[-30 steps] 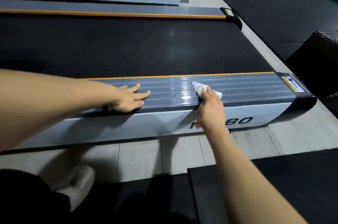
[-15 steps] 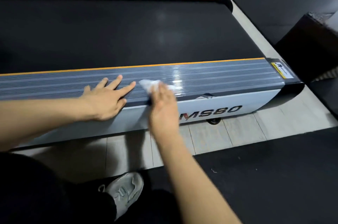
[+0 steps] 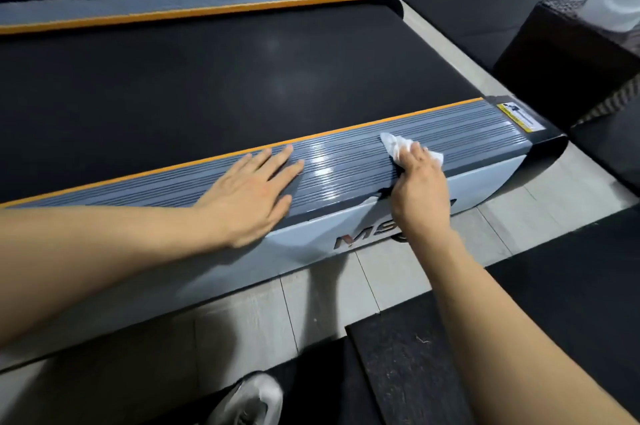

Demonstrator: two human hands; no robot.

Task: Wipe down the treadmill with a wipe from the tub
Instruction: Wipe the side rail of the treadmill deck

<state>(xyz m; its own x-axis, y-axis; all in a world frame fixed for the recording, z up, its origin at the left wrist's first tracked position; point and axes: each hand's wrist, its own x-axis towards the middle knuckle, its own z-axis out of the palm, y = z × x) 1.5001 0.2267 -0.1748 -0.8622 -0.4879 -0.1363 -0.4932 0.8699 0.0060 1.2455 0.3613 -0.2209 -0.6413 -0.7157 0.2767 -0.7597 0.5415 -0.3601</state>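
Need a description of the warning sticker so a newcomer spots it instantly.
Start at the near treadmill, whose grey ribbed side rail runs alongside the black belt. Follow the rail right, past the wipe, to its black end cap. The warning sticker sits there: yellow and white.

Side rail (image 3: 346, 168): grey, fine dark lengthwise ribs, orange stripe on edge toward belt. Belt (image 3: 207, 88) beyond rail: matt black. Wipe (image 3: 398, 145) on rail: white. Side panel (image 3: 311, 237) below rail: pale grey, lettering dark with red M. Warning label (image 3: 519, 116) at rail end: yellow-bordered, white. Floor (image 3: 346, 289) below panel: light grey tiles, black mats.
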